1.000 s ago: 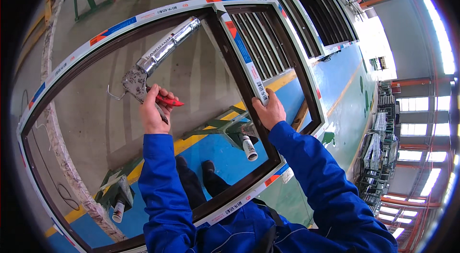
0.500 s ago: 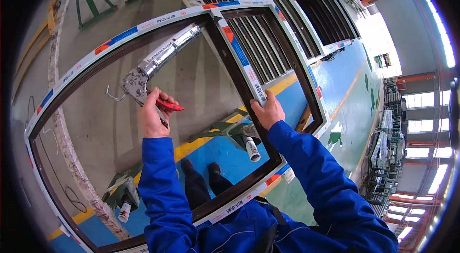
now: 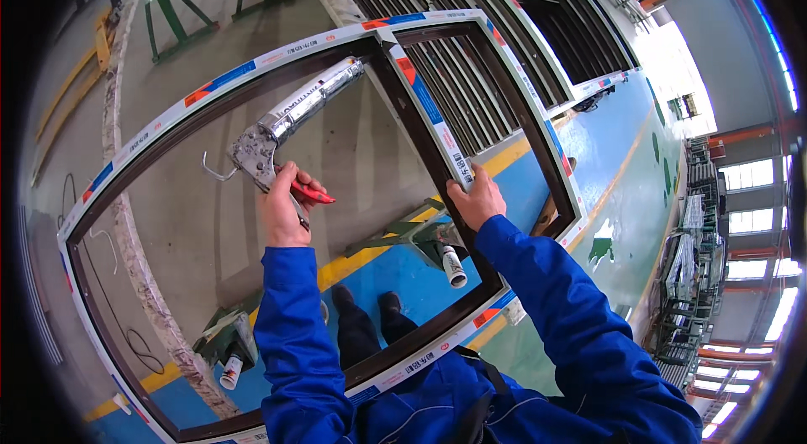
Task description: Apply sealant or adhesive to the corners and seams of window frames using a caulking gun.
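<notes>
A large dark brown window frame (image 3: pixel 147 137), its outer faces covered in white film with blue and orange patches, lies in front of me at waist height. A mullion (image 3: pixel 430 99) splits it into a wide left opening and a narrow right one. My left hand (image 3: pixel 287 207) is closed round the handle of a caulking gun (image 3: pixel 273 123). The gun has a silver barrel, a red lever and a wire hook at its back end. Its front end points at the far corner beside the mullion; the tip's contact is hard to see. My right hand (image 3: pixel 477 199) grips the mullion's near part.
Beneath the frame stand green supports with white tubes on their ends (image 3: pixel 454 266) (image 3: pixel 231 373). A wrapped beam (image 3: pixel 151 293) runs along the left. Further off are green trestles (image 3: pixel 172 15) and stacked frames (image 3: pixel 572 32). Racks (image 3: pixel 693 251) line the right.
The whole scene has shifted slightly right and down in the picture. Both hands keep their holds, and the caulking gun stays at the same corner of the frame.
</notes>
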Tool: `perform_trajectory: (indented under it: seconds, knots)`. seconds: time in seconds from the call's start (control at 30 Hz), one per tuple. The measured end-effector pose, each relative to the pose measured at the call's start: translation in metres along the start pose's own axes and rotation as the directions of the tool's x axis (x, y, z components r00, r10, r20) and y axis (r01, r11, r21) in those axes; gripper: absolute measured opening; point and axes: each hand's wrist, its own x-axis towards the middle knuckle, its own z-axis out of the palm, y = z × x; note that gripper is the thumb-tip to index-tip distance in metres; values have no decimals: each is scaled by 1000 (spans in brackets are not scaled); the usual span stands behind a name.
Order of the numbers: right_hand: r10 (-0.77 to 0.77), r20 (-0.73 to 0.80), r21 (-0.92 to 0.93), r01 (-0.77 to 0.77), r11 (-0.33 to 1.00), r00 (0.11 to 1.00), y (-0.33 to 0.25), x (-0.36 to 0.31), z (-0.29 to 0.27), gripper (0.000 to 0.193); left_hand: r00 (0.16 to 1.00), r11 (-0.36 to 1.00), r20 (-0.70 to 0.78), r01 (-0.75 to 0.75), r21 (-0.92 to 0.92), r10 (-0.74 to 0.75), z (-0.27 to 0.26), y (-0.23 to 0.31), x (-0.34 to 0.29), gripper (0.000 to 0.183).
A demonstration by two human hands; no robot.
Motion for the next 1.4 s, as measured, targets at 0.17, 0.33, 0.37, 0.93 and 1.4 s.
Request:
perform_trajectory:
  seconds: [0.17,0.33,0.37,0.93,1.4]
  knots:
    - [-1,13,5,1,1000,1000,-2,-2,-6,72,997,983,-10,-79,164,82,17,20,-1,14]
    - [-18,2,11,18,1000,1000,-1,-2,-9,74,994,945,2,-102,310,106,42,48,-5,13]
    - [-5,22,31,4,1000,1000,-3,-2,-11,75,991,928,17,-130,349,132,46,53,-6,13]
    - [-11,56,61,8,998,998,-4,-6,-18,78,942,449,251,-327,832,221,115,121,-11,15]
    - [-95,-100,452,130,882,990,27,-10,-27,77,894,697,243,-446,562,375,98,82,-209,31]
